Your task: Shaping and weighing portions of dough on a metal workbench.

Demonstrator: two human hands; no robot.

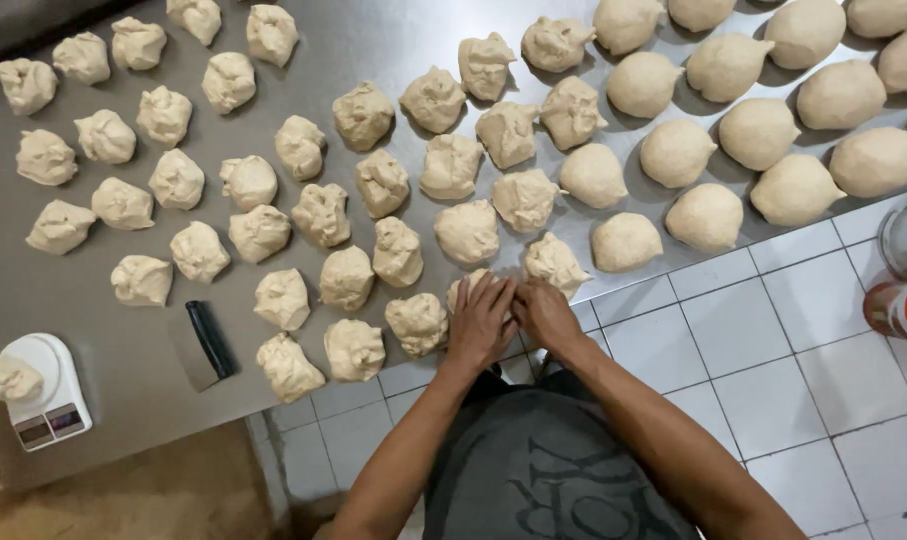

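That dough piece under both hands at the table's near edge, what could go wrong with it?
The dough piece sits at the steel table rim, cupped by the left hand and right hand; it might slip onto the tiled floor. Rough pieces crowd close and could stick to it.

You are at a shiny grey metal table [373, 40]. Lots of rough, lumpy dough pieces [323, 215] sit on it in rows. On the right side sit smooth round dough balls [758, 132]. Near the front edge lies a flat metal scraper [201, 345] with a black handle. At the left corner stands a small white scale [43, 390] with a dough lump [9, 380] on it.
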